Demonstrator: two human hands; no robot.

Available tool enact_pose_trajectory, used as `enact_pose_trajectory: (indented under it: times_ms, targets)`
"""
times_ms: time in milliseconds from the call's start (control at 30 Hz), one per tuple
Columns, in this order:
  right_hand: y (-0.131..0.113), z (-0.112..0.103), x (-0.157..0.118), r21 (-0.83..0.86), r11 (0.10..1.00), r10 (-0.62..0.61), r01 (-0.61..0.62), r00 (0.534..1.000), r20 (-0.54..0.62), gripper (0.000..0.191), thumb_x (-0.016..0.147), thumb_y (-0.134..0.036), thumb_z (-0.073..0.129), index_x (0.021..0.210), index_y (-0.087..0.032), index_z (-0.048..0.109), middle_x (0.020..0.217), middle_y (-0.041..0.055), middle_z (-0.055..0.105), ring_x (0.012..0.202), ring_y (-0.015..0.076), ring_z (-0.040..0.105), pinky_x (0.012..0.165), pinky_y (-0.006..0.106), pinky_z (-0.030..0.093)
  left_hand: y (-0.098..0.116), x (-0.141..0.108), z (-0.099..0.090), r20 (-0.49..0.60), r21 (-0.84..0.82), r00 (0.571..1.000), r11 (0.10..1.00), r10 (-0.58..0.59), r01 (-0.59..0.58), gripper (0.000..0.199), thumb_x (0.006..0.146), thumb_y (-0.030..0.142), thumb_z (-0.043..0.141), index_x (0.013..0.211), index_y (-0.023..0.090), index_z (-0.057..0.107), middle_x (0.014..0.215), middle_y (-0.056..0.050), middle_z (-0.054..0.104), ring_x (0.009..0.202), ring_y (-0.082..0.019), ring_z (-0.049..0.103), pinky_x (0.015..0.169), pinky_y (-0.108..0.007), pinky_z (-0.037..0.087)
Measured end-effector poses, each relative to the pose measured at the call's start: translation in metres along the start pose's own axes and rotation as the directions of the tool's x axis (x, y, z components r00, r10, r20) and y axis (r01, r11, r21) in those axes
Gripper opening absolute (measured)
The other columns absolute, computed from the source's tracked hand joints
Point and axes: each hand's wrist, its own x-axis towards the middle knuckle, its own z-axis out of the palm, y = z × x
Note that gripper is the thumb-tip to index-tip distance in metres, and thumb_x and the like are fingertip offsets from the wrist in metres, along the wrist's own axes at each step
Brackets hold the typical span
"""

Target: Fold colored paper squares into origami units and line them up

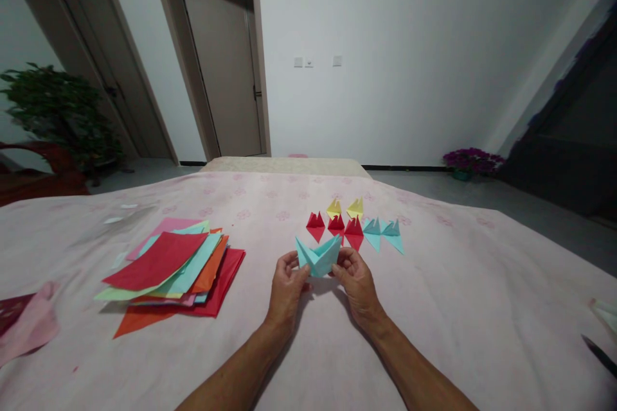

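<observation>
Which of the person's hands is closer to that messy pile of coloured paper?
The left. The left hand is just right of the paper pile in the picture; the right hand is farther right, beyond the blue folded paper both hands hold.

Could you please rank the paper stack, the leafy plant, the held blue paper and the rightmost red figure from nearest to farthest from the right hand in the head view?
From the right hand:
1. Blue paper: held in it.
2. Red figure: just beyond it.
3. Paper stack: left, on the cloth.
4. Leafy plant: far left, beyond the cloth.
</observation>
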Motion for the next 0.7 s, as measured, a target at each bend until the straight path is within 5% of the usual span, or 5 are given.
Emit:
enact_pose_trajectory:
  times_ms: [233,500,700]
  targets:
    - [-0.0001,0.0007,-0.0005,-0.034,0.999,0.017,-0.017,1.000,0.008,0.021,0.071,-0.027,0.075,0.087,-0.021,0.062,0.080,0.0001,0.063,0.077,0.0172,0.057,0.069,0.028,0.046,0.0022,-0.0001,0.0012,-0.053,-0.086,0.998,0.996,0.017,-0.022,0.067,0.066,0.038,0.084,0.121,0.017,0.051,0.102,-0.009,0.069,0.077,-0.015,0.065,0.058,-0.022,0.050]
    - [-0.0015,0.0011,-0.0041,-0.090,0.996,0.028,-0.020,0.995,0.096,0.009,0.075,-0.023,0.070,0.080,-0.020,0.064,0.076,-0.0011,0.061,0.072,0.0148,0.053,0.067,0.026,0.041,0.0074,-0.0008,0.0011,0.029,0.036,0.992,0.991,0.127,-0.128,0.028,0.071,0.033,0.080,0.091,0.014,0.072,0.082,-0.005,0.072,0.066,-0.012,0.061,0.061,-0.023,0.048]
    - [-0.0062,0.0064,-0.0055,-0.076,0.996,0.059,-0.053,0.995,0.078,0.013,0.073,-0.026,0.072,0.083,-0.020,0.067,0.078,0.0003,0.065,0.074,0.0163,0.055,0.070,0.028,0.043,0.0083,-0.0053,0.0035,0.100,0.110,0.986,0.984,0.131,-0.142,0.022,0.071,0.031,0.078,0.084,0.014,0.073,0.076,-0.002,0.070,0.059,-0.011,0.058,0.058,-0.024,0.047]
